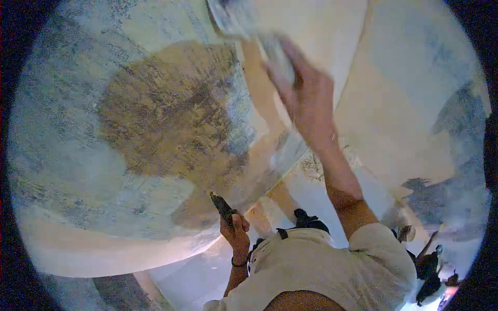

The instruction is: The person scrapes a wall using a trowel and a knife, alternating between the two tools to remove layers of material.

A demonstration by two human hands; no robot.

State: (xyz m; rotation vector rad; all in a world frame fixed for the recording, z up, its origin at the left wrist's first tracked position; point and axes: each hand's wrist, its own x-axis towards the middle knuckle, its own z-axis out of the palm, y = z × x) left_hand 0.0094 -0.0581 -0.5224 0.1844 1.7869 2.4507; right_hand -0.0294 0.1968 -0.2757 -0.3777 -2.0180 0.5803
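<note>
My right hand (308,96) is raised at the upper middle, fingers wrapped round the pale handle (276,56) of a flat tool with a broad head (233,18). Motion smears it, and I cannot tell its exact kind. The head overlaps a large curved surface (62,129), mottled pale green, grey and cream. Lower down, my left hand (236,230) is closed on a narrow dark tool (222,207) with a light tip pointing up and left. A rounded, darker brown area (171,111) with rough dark streaks covers the middle of the surface.
The curved surface ends in a pale lower rim (129,262). On the right stands another cream and grey surface (410,114). Small dark figures of people (428,269) appear far off at the lower right. A pale floor (176,282) shows below.
</note>
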